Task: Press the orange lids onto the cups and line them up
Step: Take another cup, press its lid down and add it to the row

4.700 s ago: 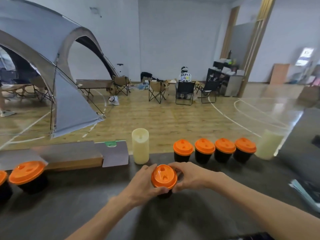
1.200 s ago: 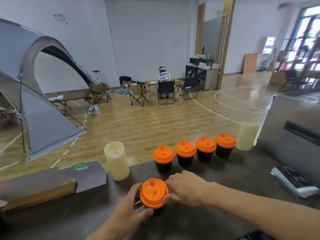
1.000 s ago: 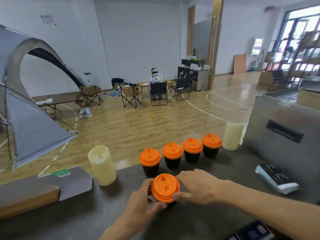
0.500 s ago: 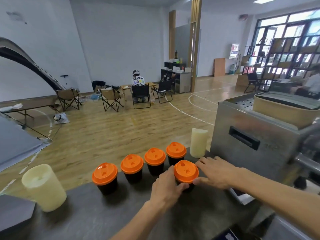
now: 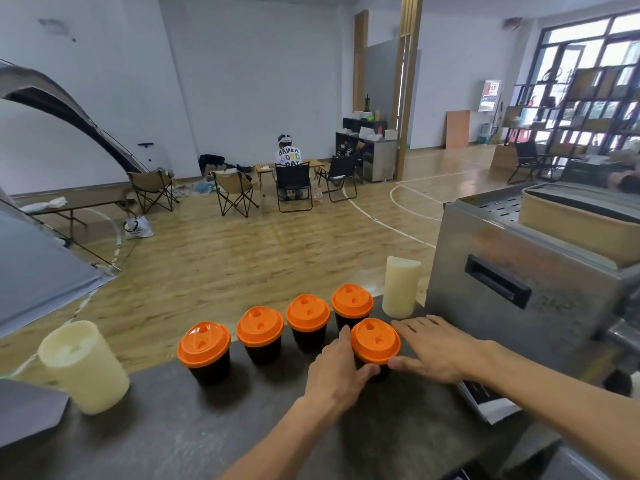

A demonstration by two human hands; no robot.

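Your left hand [image 5: 337, 370] wraps the left side of a black paper cup with an orange plastic lid [image 5: 375, 340], thumb curled under the lid's near rim and fingers round the far side. Your right hand [image 5: 433, 344] lies flat beside that cup, fingers stretched out straight, thumb tip touching the lid's right rim; it grips nothing. The cup stands on the dark grey stone worktop [image 5: 242, 427], just nearer you than the right end of a row.

That row of four black cups with orange lids runs along the worktop's far edge: the leftmost cup [image 5: 204, 351], the second cup [image 5: 260, 329], the third cup [image 5: 308, 320] and the rightmost cup [image 5: 351, 304], all upright and lidded. The held cup sits just in front of the rightmost one.

A tall cream pillar candle [image 5: 400, 287] stands at the far edge just right of the row, near a brushed steel machine [image 5: 519, 271] on the worktop's right side. Another cream pillar candle [image 5: 83, 367] stands near the left edge. A folded booklet [image 5: 485, 398] lies under your right wrist.
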